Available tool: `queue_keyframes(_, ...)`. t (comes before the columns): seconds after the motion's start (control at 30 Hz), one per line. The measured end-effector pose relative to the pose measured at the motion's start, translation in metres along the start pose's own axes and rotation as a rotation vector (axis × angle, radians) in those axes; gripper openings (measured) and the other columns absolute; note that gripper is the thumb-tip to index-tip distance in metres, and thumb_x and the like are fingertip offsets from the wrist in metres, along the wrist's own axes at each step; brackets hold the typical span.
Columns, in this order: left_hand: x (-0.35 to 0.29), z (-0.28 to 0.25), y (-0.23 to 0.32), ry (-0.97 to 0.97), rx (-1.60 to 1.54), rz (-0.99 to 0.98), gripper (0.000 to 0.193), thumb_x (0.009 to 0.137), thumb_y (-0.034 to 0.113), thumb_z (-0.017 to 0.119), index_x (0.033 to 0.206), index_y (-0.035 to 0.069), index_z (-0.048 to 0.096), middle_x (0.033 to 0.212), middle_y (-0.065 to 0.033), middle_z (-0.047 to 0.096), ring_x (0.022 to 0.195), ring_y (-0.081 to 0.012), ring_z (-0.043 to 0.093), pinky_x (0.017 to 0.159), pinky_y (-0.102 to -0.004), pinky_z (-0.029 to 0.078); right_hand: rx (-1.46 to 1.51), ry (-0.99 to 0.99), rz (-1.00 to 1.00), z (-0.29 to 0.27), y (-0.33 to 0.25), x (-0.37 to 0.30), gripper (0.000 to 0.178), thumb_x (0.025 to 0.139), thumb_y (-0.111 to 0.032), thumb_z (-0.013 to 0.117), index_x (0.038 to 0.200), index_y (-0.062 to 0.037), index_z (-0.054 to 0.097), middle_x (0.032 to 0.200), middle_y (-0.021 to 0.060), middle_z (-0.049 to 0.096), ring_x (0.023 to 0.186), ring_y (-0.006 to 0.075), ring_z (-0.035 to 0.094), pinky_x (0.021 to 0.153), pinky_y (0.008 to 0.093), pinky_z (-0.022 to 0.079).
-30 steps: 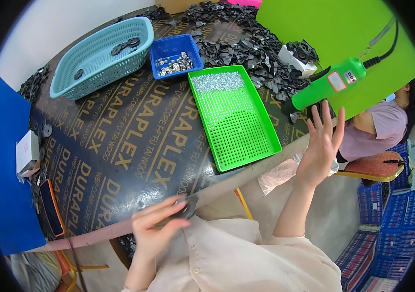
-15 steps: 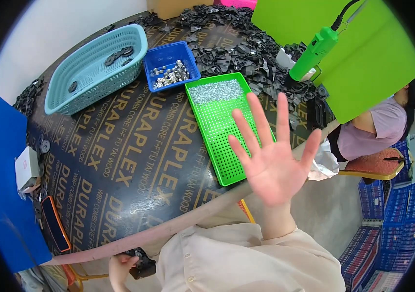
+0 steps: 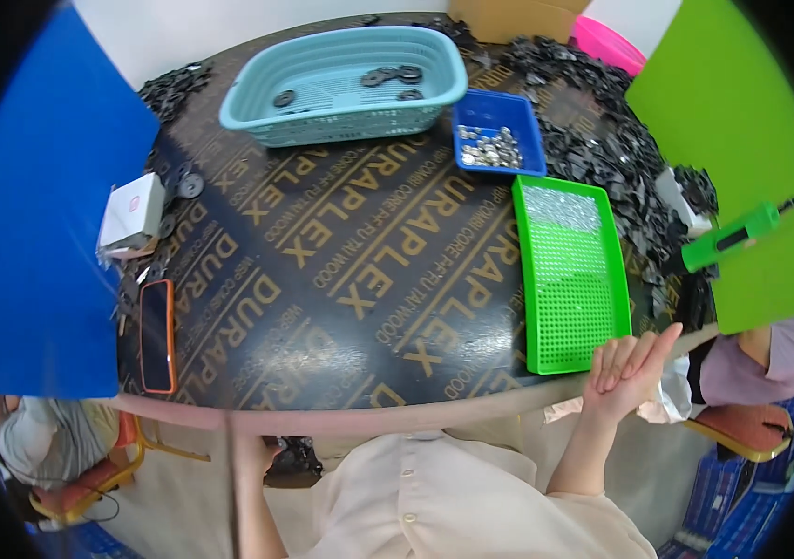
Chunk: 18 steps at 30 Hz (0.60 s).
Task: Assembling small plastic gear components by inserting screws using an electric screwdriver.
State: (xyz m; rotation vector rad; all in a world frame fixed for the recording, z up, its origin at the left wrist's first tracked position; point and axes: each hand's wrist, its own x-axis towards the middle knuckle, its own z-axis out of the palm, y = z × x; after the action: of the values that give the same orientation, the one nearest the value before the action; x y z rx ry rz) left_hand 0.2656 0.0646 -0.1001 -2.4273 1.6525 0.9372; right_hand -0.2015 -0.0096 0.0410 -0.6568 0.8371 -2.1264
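Glossy dark film-faced plywood tabletop (image 3: 322, 279), sheen catching the light. Near its right edge, a bright green plastic grid tray (image 3: 572, 279), smooth; at the far edge, a slotted teal plastic basket (image 3: 346, 79) and a blue plastic bin (image 3: 499, 135) of shiny metal bits (image 3: 488, 149). Matt black parts (image 3: 602, 140) heaped in the far right corner.

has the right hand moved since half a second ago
Yes. The right hand has dropped from over the green tray to the table's near edge, just beyond the tray's near right corner.
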Motion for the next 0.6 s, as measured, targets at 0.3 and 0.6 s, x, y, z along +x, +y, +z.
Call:
queue_keyframes(0.3, -0.018, 0.008, -0.025, 0.36, 0.453, 0.194, 0.057, 0.067, 0.025, 0.08, 0.118, 0.007, 0.06, 0.112, -0.0174, 0.062, 0.109, -0.0376, 0.056, 0.092, -0.0468, 0.044, -0.72, -0.427, -0.369, 0.028, 0.009, -0.016, 0.058, 0.096, -0.055, 0.038, 0.096, -0.0013, 0.061, 0.094, 0.0199, 0.065, 0.082, 0.0274, 0.063, 0.068, 0.035, 0.049)
queue_keyframes(0.6, -0.084, -0.1, 0.181, -0.347, 0.014, 0.99, 0.04, 0.087, 0.024, 0.062, 0.125, 0.01, 0.059, 0.114, -0.0164, 0.065, 0.1, -0.0329, 0.064, 0.085, -0.0411, 0.052, -0.727, -1.476, -0.426, 0.126, 0.044, -0.102, 0.068, 0.077, -0.057, 0.064, 0.127, -0.0122, 0.06, 0.133, 0.0175, 0.054, 0.124, 0.0354, 0.05, 0.098, 0.0499, 0.041)
